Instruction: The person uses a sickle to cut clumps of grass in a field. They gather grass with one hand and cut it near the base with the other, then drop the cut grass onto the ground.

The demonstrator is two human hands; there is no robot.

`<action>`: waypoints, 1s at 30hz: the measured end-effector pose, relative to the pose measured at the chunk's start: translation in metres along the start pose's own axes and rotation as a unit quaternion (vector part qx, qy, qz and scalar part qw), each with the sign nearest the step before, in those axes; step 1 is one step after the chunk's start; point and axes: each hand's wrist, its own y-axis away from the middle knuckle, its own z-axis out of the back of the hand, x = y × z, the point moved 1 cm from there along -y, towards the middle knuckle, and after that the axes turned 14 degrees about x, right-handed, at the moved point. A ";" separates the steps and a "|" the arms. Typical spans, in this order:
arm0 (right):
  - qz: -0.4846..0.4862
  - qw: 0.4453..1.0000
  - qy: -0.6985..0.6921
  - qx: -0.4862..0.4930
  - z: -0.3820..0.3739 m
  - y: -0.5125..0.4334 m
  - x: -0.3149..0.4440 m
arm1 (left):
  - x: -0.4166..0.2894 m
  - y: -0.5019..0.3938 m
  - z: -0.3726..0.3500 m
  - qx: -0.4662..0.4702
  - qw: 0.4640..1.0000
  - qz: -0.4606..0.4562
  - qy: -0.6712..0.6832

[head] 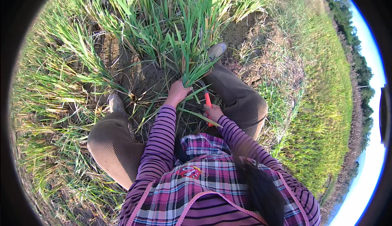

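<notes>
My left hand is closed around the lower part of a clump of green grass-like stalks, whose leaves fan out above and to the right of the fist. In my right hand is the orange handle of a sickle. Its curved metal blade arcs up and to the left, close to the right side of the left fist; leaves partly cover the blade, so I cannot tell whether it touches the stalks. One long cut-looking leaf crosses over the right hand.
Dense green stalks stand ahead, with bare soil at their base. My shoes and bent knees flank the hands. Cut stubble and straw lie left; dry straw and a yellow-green field extend right.
</notes>
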 end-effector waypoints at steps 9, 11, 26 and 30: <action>-0.098 0.995 0.023 0.015 -0.005 -0.034 -0.009 | 0.019 -0.017 -0.012 -0.145 0.986 0.068 0.046; -0.103 0.994 0.026 0.034 -0.004 -0.032 -0.008 | 0.037 -0.021 -0.004 -0.144 0.979 0.077 0.122; -0.057 0.983 0.165 -0.055 -0.006 -0.047 -0.007 | 0.038 -0.013 0.003 -0.160 0.973 0.052 0.159; -0.051 0.998 0.042 0.003 -0.020 -0.024 -0.013 | 0.053 -0.009 0.007 -0.200 0.953 0.017 0.227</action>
